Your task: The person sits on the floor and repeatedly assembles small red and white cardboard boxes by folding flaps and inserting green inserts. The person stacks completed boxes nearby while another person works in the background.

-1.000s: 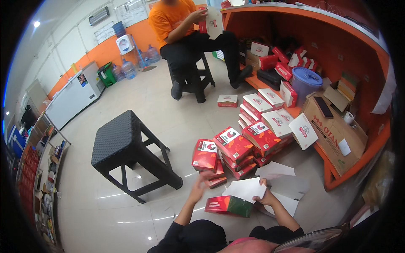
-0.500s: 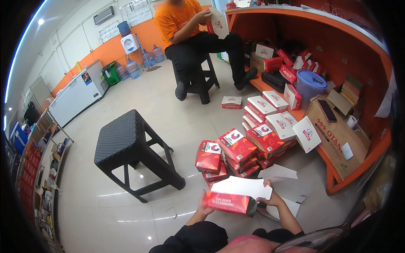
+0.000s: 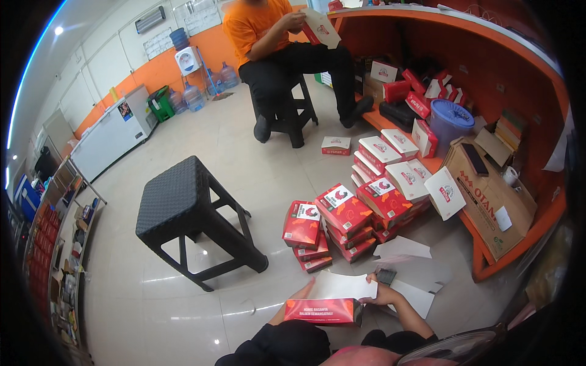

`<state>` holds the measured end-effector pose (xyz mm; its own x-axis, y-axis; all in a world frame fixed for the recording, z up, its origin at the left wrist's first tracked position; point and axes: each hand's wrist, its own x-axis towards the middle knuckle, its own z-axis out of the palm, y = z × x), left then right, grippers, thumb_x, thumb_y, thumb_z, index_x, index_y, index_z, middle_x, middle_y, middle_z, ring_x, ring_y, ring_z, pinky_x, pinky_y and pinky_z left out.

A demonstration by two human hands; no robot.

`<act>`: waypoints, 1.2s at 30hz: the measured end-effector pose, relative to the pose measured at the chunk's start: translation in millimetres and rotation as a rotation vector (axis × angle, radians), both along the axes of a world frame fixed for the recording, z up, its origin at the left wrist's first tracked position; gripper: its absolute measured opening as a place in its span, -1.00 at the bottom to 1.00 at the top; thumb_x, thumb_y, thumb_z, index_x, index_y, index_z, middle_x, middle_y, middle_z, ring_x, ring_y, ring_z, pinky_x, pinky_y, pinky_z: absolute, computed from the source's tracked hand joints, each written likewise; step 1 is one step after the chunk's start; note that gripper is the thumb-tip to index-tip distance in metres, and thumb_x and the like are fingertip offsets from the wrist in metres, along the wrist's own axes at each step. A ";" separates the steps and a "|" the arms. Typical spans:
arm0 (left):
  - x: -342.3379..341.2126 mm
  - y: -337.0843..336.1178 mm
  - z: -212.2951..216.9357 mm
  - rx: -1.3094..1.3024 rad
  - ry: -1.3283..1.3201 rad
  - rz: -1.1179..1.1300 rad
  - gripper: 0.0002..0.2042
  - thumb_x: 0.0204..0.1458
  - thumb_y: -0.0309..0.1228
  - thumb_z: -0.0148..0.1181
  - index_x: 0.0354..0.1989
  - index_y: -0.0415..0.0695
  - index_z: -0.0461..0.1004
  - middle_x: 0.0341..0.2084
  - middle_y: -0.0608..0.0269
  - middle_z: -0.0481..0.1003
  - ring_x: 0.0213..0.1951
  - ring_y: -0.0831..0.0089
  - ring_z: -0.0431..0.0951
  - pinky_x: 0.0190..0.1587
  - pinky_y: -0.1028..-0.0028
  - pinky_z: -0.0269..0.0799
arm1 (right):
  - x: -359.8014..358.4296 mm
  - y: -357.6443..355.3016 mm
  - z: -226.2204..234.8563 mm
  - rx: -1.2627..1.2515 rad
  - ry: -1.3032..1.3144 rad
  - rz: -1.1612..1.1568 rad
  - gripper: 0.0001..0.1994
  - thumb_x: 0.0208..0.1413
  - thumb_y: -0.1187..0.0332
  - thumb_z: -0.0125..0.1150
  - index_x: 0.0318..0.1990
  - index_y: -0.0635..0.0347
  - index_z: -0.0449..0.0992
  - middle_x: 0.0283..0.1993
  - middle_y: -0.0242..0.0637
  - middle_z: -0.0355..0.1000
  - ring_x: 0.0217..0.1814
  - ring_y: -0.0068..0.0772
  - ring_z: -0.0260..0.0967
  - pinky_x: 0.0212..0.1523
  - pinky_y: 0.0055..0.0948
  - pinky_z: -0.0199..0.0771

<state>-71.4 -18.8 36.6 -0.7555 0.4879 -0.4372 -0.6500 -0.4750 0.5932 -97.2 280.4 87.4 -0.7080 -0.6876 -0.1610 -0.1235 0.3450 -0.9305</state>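
Close in front of me is a red cardboard food box (image 3: 323,312), its white inner flap (image 3: 343,285) raised and its printed side toward me. My left hand (image 3: 301,291) holds the box at its left end, with the fingers mostly hidden behind the card. At the other end, my right hand (image 3: 381,290) is closed on the edge of the white flap. Just beyond, folded red boxes (image 3: 343,209) stand in stacks on the floor. White card sheets (image 3: 415,297) lie beside my right forearm.
A black plastic stool (image 3: 177,195) stands left of the stacks. Farther off, a person in orange (image 3: 259,30) sits holding a box blank (image 3: 321,29). On the right are white-topped boxes (image 3: 408,180), a purple bucket (image 3: 452,119) and a brown carton (image 3: 488,201) by an orange counter.
The box has come down and closer to me, and its printed side now faces me more squarely. Both my hands have shifted slightly, the right one leftward along the flap.
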 end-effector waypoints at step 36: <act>-2.8 -20.4 -63.8 -0.809 -0.091 -0.364 -0.59 -0.08 -0.40 -0.04 0.01 -0.15 0.21 -0.34 0.20 0.30 -0.27 0.36 0.37 -0.26 0.19 0.42 | 21.5 -36.8 -142.1 -0.041 -0.398 -0.419 -0.70 0.17 0.20 0.00 -0.21 0.27 0.51 -0.32 -0.28 0.49 -0.29 -0.53 0.39 -0.21 -0.51 0.37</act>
